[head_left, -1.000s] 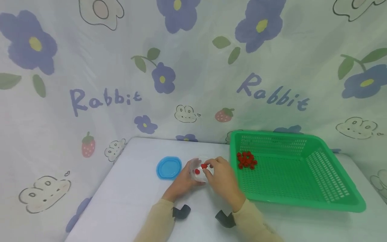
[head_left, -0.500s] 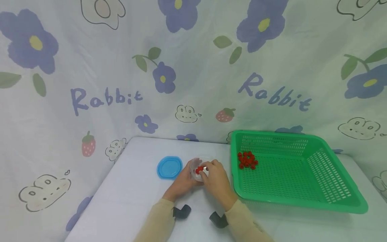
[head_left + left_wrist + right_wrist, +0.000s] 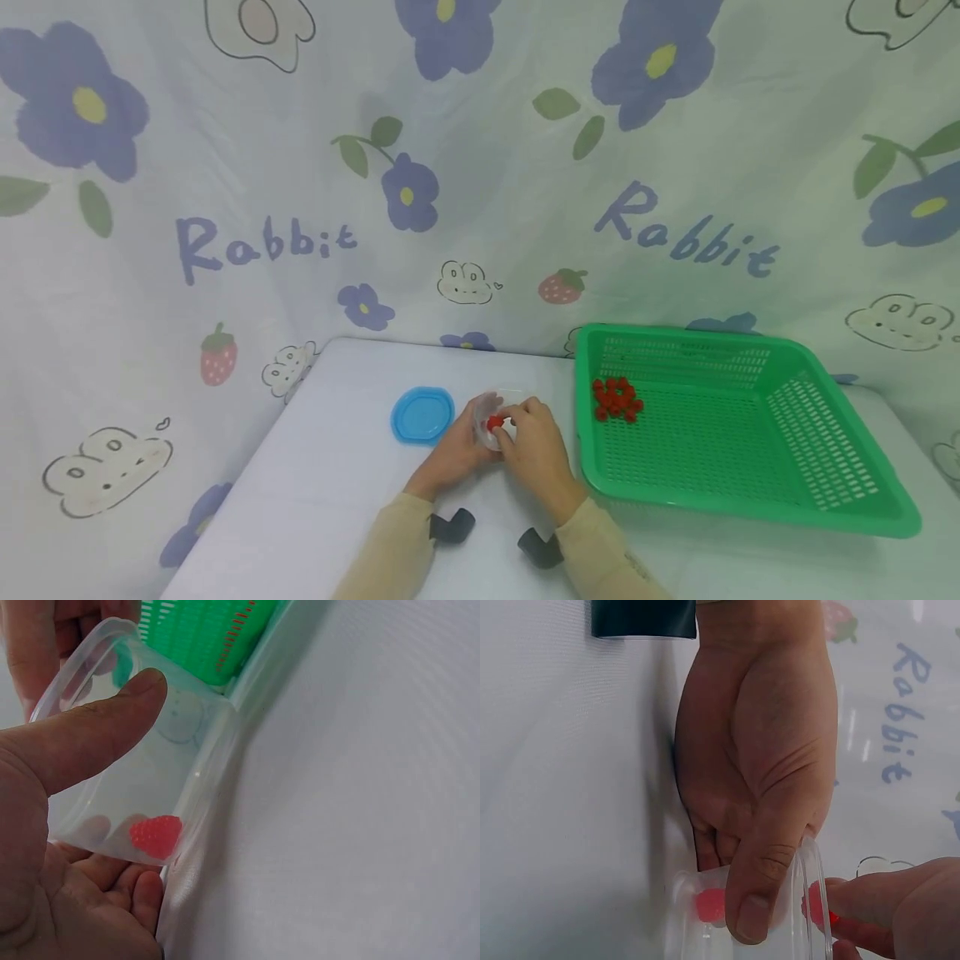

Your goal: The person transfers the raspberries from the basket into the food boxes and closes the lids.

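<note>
My left hand (image 3: 453,458) holds a clear plastic tub (image 3: 131,799) tilted on the table, its thumb (image 3: 112,727) pressed along the outer wall. Inside the tub, near its base, lies one red raspberry (image 3: 157,836). At the tub's mouth my right hand (image 3: 542,454) pinches another raspberry (image 3: 815,906) between thumb and fingertips. From the head, that berry (image 3: 495,422) overlaps the tub's opening. The blue lid (image 3: 422,415) lies flat just left of the tub.
A large green basket (image 3: 750,505) stands to the right, with several raspberries (image 3: 617,400) clustered in its left back corner. Dark wrist-camera mounts (image 3: 453,527) stick out from both sleeves. A printed curtain (image 3: 480,167) hangs behind the white table (image 3: 300,492).
My right hand has moved slightly left and down with the pinched raspberry, bringing it to the tub's opening. My left hand and the tub have stayed in place.
</note>
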Demonstrator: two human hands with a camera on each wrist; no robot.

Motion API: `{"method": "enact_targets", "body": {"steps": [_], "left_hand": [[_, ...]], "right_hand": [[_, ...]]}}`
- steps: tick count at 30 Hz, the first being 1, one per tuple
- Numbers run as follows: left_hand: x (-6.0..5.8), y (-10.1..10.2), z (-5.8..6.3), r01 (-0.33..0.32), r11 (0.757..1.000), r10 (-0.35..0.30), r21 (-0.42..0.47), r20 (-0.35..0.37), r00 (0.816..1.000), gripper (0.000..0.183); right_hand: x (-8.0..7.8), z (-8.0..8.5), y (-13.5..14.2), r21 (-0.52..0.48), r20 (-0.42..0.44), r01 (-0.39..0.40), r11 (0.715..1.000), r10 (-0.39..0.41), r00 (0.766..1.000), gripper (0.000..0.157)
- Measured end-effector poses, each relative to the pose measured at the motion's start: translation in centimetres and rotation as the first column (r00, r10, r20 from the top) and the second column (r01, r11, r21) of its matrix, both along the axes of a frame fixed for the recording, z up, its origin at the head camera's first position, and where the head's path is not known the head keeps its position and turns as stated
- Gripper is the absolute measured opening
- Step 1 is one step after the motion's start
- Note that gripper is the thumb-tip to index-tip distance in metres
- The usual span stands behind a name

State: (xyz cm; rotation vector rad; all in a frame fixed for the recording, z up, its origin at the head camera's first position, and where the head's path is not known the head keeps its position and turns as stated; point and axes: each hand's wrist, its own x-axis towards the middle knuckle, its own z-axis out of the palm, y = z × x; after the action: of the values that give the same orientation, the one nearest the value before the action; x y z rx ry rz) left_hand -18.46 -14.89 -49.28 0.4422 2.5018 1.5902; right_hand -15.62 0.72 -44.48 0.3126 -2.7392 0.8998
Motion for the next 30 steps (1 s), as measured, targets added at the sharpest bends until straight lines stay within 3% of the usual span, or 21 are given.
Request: {"method": "enact_targets", "body": {"steps": [8,17,30], "left_hand": [[0.0,0.0,0.1,-0.009,1.0,0.01,-0.026,0.013,1.0,0.085],[0.1,0.0,0.5,-0.019,1.0,0.019,-0.025,0.018,1.0,0.085],[0.0,0.0,0.0,-0.037,0.999,0.038,-0.028,0.038,0.999,0.085]], "right_hand": [[0.1,-0.3,0.0,0.015,-0.068,-0.017,1.0,0.018,0.998,0.023],[0.1,-0.1,-0.1,0.007,-0.073,-0.026,1.0,0.026,0.997,0.025],[0.9,1.0,-0.2,-0.025,-0.07,-0.033,0.999,0.031,0.997,0.028]]}}
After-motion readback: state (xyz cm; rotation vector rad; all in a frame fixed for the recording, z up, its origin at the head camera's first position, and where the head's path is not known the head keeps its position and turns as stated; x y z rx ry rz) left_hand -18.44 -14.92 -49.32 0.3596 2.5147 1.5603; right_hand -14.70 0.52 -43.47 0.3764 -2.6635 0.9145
